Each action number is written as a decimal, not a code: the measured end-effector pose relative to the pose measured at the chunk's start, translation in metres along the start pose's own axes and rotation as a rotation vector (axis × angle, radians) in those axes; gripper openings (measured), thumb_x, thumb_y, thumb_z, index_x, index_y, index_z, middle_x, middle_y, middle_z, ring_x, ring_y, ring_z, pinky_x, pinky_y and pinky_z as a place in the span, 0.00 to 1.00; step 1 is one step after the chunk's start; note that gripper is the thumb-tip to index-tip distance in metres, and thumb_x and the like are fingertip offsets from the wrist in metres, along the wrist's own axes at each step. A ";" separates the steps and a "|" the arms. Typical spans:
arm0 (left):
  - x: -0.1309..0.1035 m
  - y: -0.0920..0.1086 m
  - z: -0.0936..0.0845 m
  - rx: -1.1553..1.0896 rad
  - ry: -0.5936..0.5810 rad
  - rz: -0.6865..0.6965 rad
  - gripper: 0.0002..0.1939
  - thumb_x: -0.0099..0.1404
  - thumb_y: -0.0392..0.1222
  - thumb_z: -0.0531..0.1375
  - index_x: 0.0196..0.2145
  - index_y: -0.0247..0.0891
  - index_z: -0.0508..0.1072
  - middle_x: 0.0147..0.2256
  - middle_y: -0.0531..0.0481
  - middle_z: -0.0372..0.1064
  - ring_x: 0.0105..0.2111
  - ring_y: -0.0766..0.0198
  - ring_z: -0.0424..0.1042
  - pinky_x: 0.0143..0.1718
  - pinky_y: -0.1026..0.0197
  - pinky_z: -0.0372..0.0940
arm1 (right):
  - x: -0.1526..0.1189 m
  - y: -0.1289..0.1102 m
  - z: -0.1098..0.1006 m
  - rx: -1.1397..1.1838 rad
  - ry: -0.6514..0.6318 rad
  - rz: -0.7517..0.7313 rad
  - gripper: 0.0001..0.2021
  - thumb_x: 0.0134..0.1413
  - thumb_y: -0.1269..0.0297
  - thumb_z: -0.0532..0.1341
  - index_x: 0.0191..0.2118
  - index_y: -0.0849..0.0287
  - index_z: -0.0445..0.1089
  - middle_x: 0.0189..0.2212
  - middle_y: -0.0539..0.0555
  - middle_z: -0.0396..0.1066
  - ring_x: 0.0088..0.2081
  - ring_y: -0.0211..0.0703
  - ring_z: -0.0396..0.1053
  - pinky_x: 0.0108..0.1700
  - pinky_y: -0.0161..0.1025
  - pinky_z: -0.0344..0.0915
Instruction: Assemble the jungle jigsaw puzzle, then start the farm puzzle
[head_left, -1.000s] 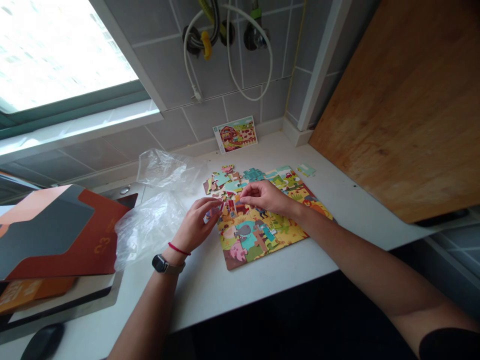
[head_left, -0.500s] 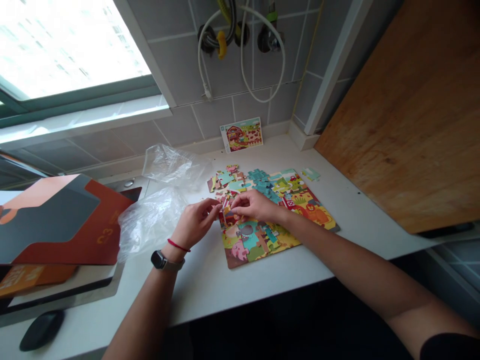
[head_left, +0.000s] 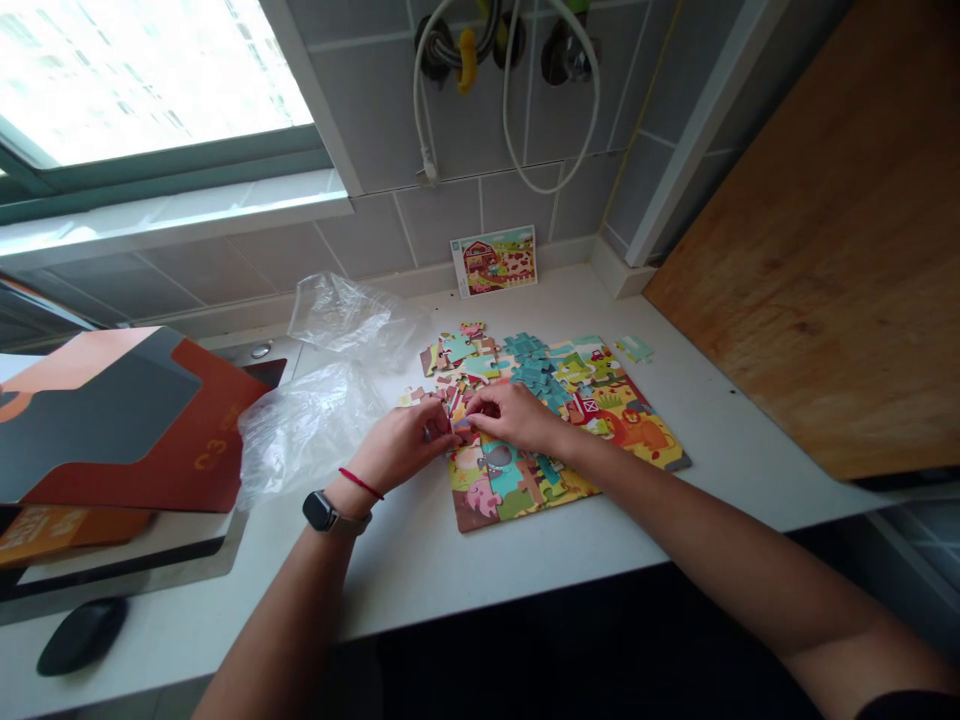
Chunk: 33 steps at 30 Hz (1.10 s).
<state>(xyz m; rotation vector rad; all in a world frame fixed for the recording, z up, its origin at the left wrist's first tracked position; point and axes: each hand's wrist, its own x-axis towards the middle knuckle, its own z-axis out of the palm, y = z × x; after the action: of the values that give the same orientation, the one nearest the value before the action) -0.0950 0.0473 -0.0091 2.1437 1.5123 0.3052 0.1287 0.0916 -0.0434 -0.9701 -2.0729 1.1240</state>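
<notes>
A colourful animal jigsaw puzzle [head_left: 641,430] lies flat on the white counter, with loose pieces heaped on its upper part. At its left side my left hand [head_left: 409,440] is closed, thumb and forefinger pinching at a small reddish-purple puzzle piece [head_left: 463,428]. My right hand [head_left: 517,412] hovers low over the puzzle, its fingertips pinched on the same spot from the right. The fingers partly cover the piece. Teal pieces [head_left: 532,365] lie face down in a pile beyond my right hand. More pieces [head_left: 461,350] lie face up past the puzzle's upper left edge.
A picture card [head_left: 495,262] of a farm leans on the tiled wall. Crumpled clear plastic bags [head_left: 315,425] lie left of the puzzle, near an orange-and-grey box [head_left: 150,430]. A black mouse [head_left: 82,636] sits front left. One piece [head_left: 634,349] lies off the right corner.
My left hand has moved slightly down and toward the right hand, its fingertips now lower at the puzzle's left edge. My right hand stays nearly in place. The camera view has shifted a little.
</notes>
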 end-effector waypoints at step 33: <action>-0.003 -0.001 -0.004 0.128 -0.185 -0.068 0.24 0.60 0.59 0.70 0.25 0.41 0.63 0.22 0.57 0.62 0.22 0.66 0.56 0.25 0.60 0.47 | -0.008 0.004 0.000 -0.222 0.009 -0.196 0.07 0.61 0.70 0.68 0.42 0.55 0.83 0.41 0.56 0.75 0.47 0.46 0.73 0.54 0.45 0.69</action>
<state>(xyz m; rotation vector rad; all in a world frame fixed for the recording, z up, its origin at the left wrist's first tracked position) -0.0988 0.0460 -0.0062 2.1458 1.5289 -0.0147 0.1342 0.0865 -0.0481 -0.8476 -2.2639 0.8015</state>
